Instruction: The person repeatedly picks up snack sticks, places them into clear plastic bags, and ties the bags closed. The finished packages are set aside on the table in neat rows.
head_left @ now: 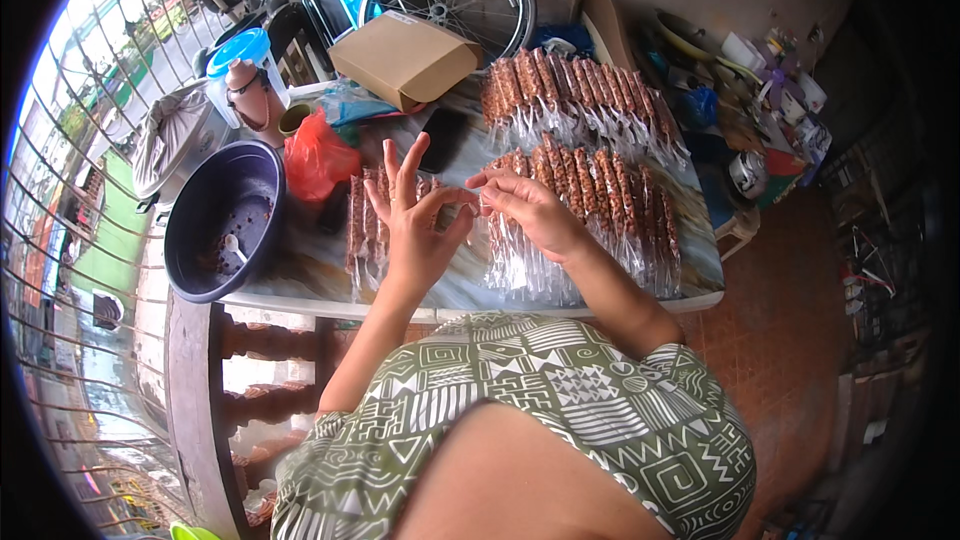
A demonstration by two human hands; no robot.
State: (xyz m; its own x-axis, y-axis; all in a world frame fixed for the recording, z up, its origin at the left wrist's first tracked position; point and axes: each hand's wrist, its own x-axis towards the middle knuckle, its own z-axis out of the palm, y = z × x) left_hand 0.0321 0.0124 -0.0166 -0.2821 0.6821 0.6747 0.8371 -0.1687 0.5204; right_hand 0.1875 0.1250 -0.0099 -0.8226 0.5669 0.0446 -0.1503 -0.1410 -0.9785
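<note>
My left hand is raised above the table, thumb and forefinger pinched, other fingers spread upward. My right hand meets it from the right, also pinching. Between the fingertips is a small bit of clear plastic; most of it is hidden by the fingers. Beneath my right hand lies a row of slim clear bags of reddish-brown nuts, their plastic tails towards me. A second row of filled bags lies farther back. A smaller group of filled bags sits behind my left hand.
A dark blue basin with a white spoon and scattered nuts stands at the table's left. Nearby are a red plastic bag, a pinkish bottle and a dark phone-like slab. A cardboard box sits at the back.
</note>
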